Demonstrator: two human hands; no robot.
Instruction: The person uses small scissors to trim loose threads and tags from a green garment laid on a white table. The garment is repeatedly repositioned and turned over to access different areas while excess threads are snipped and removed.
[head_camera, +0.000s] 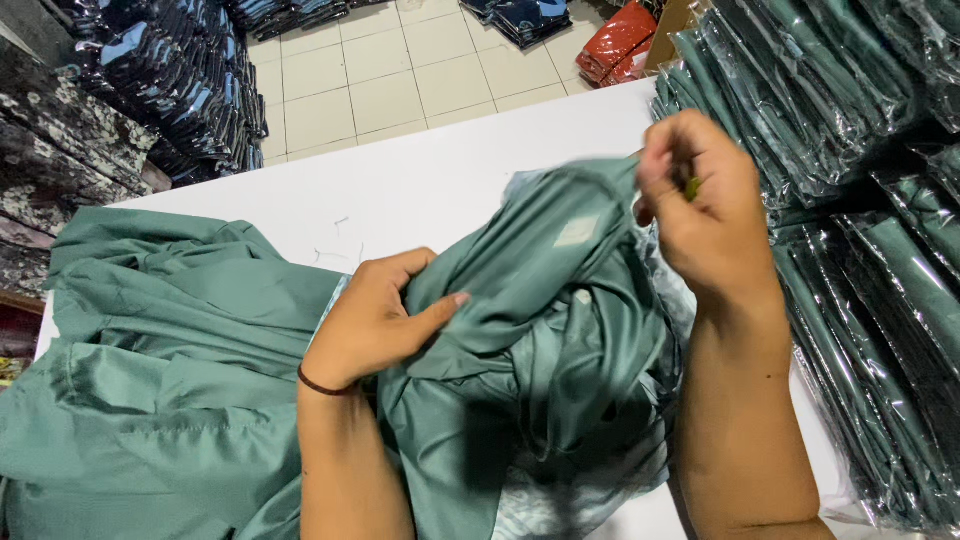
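While the soft, crumpled green cloth garment (540, 340) lies bunched between both hands on the white surface (400, 190), the left hand (375, 320) is closed on a fold of it, thumb pressed over the cloth. Up and to the right, the right hand (700, 205) is curled shut, pinching the garment's raised edge. Left of the left hand sprawls more loose green cloth (150, 370). Just right of the right hand rise stacked green garments in clear plastic bags (860, 250).

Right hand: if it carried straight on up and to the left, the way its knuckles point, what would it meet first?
Probably only the bare white table. The right hand pinches the raised edge of the green garment; depth is uncertain.
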